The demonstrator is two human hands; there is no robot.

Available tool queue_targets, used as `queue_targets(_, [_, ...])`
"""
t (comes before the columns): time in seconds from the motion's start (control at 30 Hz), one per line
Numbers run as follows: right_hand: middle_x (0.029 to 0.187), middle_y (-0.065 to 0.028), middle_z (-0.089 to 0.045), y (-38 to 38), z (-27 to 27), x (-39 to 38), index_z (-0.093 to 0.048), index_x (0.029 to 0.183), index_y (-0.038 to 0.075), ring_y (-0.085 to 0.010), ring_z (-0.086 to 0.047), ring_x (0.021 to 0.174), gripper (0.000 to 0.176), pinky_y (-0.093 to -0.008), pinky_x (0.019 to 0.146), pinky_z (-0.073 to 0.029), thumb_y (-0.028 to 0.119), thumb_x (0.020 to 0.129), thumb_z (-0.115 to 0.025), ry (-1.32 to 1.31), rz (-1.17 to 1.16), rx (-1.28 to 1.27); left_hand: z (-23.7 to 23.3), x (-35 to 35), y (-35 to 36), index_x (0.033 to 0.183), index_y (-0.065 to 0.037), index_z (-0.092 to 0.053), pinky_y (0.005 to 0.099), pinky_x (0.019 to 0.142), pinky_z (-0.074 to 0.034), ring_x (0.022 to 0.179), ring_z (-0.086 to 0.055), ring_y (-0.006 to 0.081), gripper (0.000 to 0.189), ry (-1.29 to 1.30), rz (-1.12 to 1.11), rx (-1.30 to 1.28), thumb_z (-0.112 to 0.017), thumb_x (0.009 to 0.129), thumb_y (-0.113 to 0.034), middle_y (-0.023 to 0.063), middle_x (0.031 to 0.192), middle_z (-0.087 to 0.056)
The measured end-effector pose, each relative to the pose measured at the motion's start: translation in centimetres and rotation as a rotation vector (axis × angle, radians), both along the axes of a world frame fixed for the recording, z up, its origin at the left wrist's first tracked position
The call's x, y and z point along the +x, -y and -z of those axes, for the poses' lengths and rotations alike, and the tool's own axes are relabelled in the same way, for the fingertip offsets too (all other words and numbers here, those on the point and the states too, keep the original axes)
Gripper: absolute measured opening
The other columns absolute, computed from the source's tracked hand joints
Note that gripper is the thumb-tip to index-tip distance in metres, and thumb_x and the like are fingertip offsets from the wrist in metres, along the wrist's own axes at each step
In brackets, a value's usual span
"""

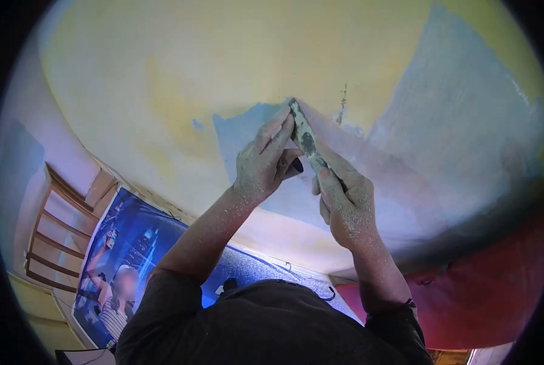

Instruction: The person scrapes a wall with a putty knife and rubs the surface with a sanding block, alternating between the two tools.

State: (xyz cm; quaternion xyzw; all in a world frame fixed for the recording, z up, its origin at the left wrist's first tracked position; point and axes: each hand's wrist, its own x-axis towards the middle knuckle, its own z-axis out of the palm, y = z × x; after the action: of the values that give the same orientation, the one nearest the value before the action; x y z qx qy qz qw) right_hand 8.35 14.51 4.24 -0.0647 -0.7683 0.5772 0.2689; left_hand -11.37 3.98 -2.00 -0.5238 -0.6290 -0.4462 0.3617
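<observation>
Both my hands are raised against a yellow wall (241, 55) with blue-grey patches, and white dust covers my hands and forearms. My right hand (345, 198) is closed round the handle of a scraper (306, 137), whose stained blade points up and left. My left hand (266, 152) has its fingers together along the scraper's left side near the tip. Under its palm shows the end of a dark rounded object (294, 168), mostly hidden by the fingers. Just right of the scraper's tip runs a dark crack (344, 104) in the wall.
A blue poster (144, 243) with a printed person hangs at the lower left, beside a wooden slatted frame (58, 240). A red surface (473, 292) fills the lower right. A small black hook-shaped thing (329, 295) lies near my right elbow.
</observation>
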Motion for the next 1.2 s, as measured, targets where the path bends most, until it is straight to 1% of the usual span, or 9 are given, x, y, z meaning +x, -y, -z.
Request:
queue_targets(0.1, [0.088,-0.0016,-0.064,-0.6,-0.3,1.0,-0.057,0.167,0.005,-0.0026,-0.046,0.059,0.049,-0.0216,0.053,-0.040,0.016,0.119,-0.055,0.011,-0.008,-0.023,0.4,0.6,-0.4,0.160,-0.001,-0.059,0.0405,0.090,-0.067,0.127,-0.075,0.0367,0.077,-0.061,-0.028,-0.025,-0.090,0.092,-0.017,0.0180,0.163,-0.059])
queue_targets(0.2, [0.091,-0.0123,-0.067,-0.7,-1.9,-0.3,-0.056,0.164,-0.001,-0.0153,-0.061,0.081,0.049,-0.0328,0.077,-0.054,0.010,0.116,-0.055,0.091,0.012,0.100,0.4,0.0,-0.6,0.161,-0.002,-0.059,0.0418,0.093,-0.067,0.132,-0.072,0.0379,0.076,-0.040,-0.060,0.020,-0.089,0.092,-0.013,0.0203,0.164,-0.058])
queue_targets(0.37, [0.090,-0.0120,-0.067,-0.1,-1.0,-1.8,-0.055,0.165,-0.001,-0.0153,-0.063,0.081,0.051,-0.0331,0.077,-0.054,0.011,0.116,-0.052,0.020,-0.024,0.162,0.5,-1.3,0.9,0.163,-0.005,-0.058,0.0422,0.099,-0.067,0.135,-0.070,0.0393,0.079,0.023,-0.092,-0.059,-0.089,0.091,-0.009,0.0194,0.164,-0.059])
queue_targets(0.43, [0.088,-0.0050,-0.065,0.1,1.1,-0.3,-0.056,0.166,0.001,-0.0071,-0.051,0.067,0.050,-0.0254,0.060,-0.044,0.012,0.117,-0.056,-0.003,0.000,0.034,1.2,0.0,0.5,0.164,-0.007,-0.057,0.0416,0.097,-0.067,0.132,-0.073,0.0369,0.082,-0.049,-0.098,-0.068,-0.091,0.090,-0.011,0.0172,0.164,-0.060])
queue_targets(0.5, [0.089,-0.0093,-0.067,-0.1,0.9,0.3,-0.056,0.166,0.002,-0.0123,-0.062,0.081,0.051,-0.0296,0.078,-0.054,0.008,0.115,-0.053,0.117,0.020,-0.044,1.1,0.6,0.5,0.161,-0.005,-0.059,0.0406,0.095,-0.067,0.131,-0.074,0.0363,0.078,-0.038,-0.061,-0.031,-0.091,0.091,-0.015,0.0165,0.164,-0.060])
queue_targets(0.8, [0.089,-0.0102,-0.067,0.0,2.2,-1.5,-0.056,0.165,0.001,-0.0157,-0.064,0.084,0.051,-0.0334,0.081,-0.055,0.007,0.115,-0.054,0.103,-0.008,0.102,3.2,-1.2,1.6,0.161,-0.003,-0.058,0.0404,0.090,-0.068,0.126,-0.076,0.0357,0.083,-0.050,-0.109,-0.064,-0.093,0.086,-0.014,0.0174,0.166,-0.057])
queue_targets(0.9, [0.094,-0.0112,-0.070,0.6,4.6,-0.9,-0.057,0.163,-0.003,-0.0150,-0.064,0.086,0.050,-0.0328,0.081,-0.055,0.005,0.114,-0.055,0.036,0.013,0.072,5.0,0.7,1.0,0.159,-0.004,-0.061,0.0425,0.089,-0.067,0.119,-0.079,0.0352,0.079,0.043,-0.055,-0.044,-0.093,0.087,-0.013,0.0171,0.164,-0.059])
queue_targets(1.1, [0.099,-0.0132,-0.072,1.5,1.6,-5.5,-0.059,0.163,0.001,-0.0164,-0.065,0.084,0.048,-0.0330,0.081,-0.056,0.009,0.115,-0.057,0.067,-0.065,0.067,2.9,-2.5,3.6,0.160,-0.003,-0.059,0.0422,0.092,-0.067,0.130,-0.074,0.0362,0.081,0.124,-0.148,-0.032,-0.092,0.087,-0.010,0.0173,0.166,-0.058])
queue_targets(1.2, [0.090,-0.0020,-0.065,2.0,2.8,-4.8,-0.056,0.167,0.004,-0.0027,-0.047,0.060,0.050,-0.0216,0.055,-0.040,0.008,0.117,-0.053,-0.008,-0.025,0.188,3.1,-2.5,3.8,0.161,-0.001,-0.057,0.0422,0.094,-0.067,0.135,-0.072,0.0388,0.080,0.094,-0.115,-0.050,-0.091,0.089,-0.012,0.0203,0.167,-0.056])
